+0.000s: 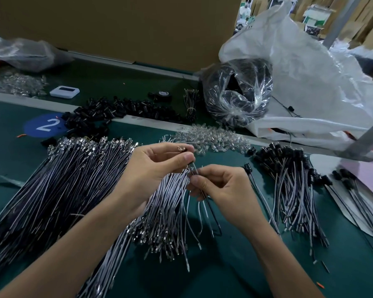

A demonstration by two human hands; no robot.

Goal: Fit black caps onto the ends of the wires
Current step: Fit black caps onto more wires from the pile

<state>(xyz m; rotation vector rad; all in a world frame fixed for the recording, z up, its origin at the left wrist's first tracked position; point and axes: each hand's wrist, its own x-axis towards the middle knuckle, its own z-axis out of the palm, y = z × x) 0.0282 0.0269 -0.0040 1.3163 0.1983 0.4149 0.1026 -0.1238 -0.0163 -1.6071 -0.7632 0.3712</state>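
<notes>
My left hand [153, 168] grips a thick bundle of grey and black wires [166, 203], whose metal-tipped ends fan down over the green table. A metal terminal [181, 149] shows at its fingertips. My right hand [222, 188] pinches a thin pair of wires [205, 194] just below the left thumb. A loose heap of black caps [108, 112] lies at the back left. Finished wires with black caps [289, 168] are piled at the right.
A large spread of uncapped wires [58, 181] covers the left of the green table [224, 276]. Clear plastic pieces [211, 136] lie behind my hands. A clear bag of black parts [237, 91], a white sack [310, 82] and a cardboard wall [116, 24] stand behind.
</notes>
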